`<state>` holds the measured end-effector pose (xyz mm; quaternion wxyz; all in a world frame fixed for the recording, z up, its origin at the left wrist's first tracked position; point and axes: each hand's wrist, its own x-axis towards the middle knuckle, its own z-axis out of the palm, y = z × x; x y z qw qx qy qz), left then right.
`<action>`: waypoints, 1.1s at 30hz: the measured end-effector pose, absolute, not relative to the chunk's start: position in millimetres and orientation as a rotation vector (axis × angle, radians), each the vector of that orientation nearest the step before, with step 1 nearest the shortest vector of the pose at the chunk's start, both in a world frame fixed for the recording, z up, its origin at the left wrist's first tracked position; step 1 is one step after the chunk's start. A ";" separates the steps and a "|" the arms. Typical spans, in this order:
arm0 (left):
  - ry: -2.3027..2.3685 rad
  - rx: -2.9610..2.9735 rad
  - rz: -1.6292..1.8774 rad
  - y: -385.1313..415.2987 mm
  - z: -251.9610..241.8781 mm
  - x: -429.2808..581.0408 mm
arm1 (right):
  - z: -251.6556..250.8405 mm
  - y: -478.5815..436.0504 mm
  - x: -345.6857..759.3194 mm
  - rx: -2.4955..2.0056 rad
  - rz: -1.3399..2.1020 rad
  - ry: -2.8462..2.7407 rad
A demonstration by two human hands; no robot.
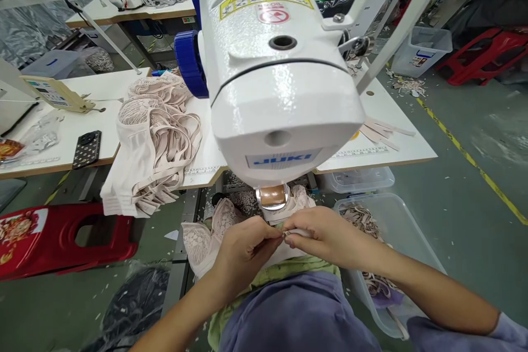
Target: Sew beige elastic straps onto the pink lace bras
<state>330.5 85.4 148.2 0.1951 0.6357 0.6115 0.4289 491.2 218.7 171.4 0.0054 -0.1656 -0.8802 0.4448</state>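
Attire of the person, seen from the head. Top point(297, 313): muted violet-blue, matte, softly creased. Right sleeve point(507, 333): same hue, loose, ending near the elbow; the forearm point(429, 286) beyond is bare. Green cloth point(284, 270): pale, yellowish, rumpled, bordering the top at the lap; whether worn cannot be told. Left hand point(243, 245) and right hand point(324, 234): both ungloved, with bare wrists.

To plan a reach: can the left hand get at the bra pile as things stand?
Probably yes: nothing rigid visibly stands between the left hand and the bra pile, which overhangs the table edge, though the hand would first have to release the pale fabric.
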 end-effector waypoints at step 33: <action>2.157 2.746 0.680 97.1 126.2 300.3 | 185.2 250.5 446.3 -0.561 0.855 -2.876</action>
